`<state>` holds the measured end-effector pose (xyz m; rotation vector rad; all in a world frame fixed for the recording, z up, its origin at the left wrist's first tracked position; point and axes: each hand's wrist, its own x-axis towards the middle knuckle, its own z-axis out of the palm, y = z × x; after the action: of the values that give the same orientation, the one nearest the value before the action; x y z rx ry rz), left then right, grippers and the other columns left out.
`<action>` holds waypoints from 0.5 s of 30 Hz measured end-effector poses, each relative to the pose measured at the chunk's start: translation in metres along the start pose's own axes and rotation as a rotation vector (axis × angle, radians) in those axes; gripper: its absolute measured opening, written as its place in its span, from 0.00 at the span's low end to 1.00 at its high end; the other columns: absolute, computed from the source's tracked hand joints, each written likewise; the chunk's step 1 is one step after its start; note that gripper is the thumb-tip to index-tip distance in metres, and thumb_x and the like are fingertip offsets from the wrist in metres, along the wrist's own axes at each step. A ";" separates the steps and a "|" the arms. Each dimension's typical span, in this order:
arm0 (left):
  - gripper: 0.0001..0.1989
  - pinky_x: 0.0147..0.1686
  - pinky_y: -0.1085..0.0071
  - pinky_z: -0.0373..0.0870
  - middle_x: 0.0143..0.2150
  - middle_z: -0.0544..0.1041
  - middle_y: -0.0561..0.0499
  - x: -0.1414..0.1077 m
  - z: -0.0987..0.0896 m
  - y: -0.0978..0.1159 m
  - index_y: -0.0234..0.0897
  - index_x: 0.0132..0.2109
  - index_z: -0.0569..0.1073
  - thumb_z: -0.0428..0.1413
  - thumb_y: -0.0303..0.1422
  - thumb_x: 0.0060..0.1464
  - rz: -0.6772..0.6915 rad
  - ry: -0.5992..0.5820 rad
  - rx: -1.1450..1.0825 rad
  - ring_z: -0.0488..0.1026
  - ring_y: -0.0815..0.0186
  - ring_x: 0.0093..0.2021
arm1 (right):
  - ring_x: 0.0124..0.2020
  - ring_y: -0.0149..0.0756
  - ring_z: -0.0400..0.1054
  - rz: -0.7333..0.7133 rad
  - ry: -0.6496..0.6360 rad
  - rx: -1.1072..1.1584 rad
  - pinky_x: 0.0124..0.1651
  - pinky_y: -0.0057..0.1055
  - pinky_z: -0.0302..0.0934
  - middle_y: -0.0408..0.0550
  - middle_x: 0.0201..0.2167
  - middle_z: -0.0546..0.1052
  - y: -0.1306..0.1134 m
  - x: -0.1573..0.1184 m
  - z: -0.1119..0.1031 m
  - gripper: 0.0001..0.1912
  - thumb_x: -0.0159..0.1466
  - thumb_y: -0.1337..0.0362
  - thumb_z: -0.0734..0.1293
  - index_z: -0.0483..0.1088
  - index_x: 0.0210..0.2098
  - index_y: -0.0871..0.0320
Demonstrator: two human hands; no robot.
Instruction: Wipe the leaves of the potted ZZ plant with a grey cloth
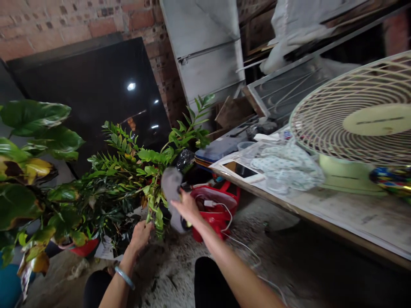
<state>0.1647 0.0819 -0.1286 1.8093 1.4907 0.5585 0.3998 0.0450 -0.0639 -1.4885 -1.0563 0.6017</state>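
The left hand has its fingers drawn in at the lower leaves of the plant; whether they pinch a stem, I cannot tell. Beside it, the right hand holds a blurred grey thing against the greenery, left of the red bag. Handling looks underway, its extent unclear. Beyond, a white-framed device lies by the bench's left corner.

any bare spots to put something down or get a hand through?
Table: strip before the fan's base, right of the cloth. Floor: patch between red bag, white cable and table edge. Crowded: leaves by both hands.
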 end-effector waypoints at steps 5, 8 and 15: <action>0.16 0.24 0.73 0.63 0.24 0.70 0.52 0.004 -0.009 -0.008 0.38 0.31 0.71 0.48 0.43 0.60 -0.026 0.030 0.013 0.69 0.65 0.26 | 0.48 0.54 0.79 0.097 -0.362 0.140 0.52 0.41 0.70 0.52 0.41 0.86 0.040 -0.073 -0.006 0.23 0.47 0.61 0.67 0.79 0.42 0.57; 0.17 0.23 0.74 0.63 0.26 0.72 0.51 0.004 -0.008 -0.010 0.37 0.31 0.72 0.49 0.44 0.60 -0.026 0.036 -0.013 0.70 0.65 0.26 | 0.42 0.54 0.80 0.202 -0.278 0.241 0.45 0.41 0.72 0.51 0.38 0.86 0.051 -0.058 -0.048 0.24 0.48 0.56 0.68 0.79 0.43 0.58; 0.16 0.18 0.76 0.61 0.35 0.75 0.48 -0.002 -0.002 0.001 0.34 0.36 0.75 0.47 0.40 0.63 -0.078 0.016 -0.066 0.70 0.68 0.25 | 0.56 0.60 0.74 0.140 0.033 -0.023 0.58 0.45 0.65 0.64 0.52 0.81 0.012 0.016 -0.018 0.26 0.52 0.62 0.68 0.77 0.50 0.59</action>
<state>0.1636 0.0799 -0.1265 1.6926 1.5291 0.5774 0.4251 0.0505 -0.0682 -1.5969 -0.9421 0.6620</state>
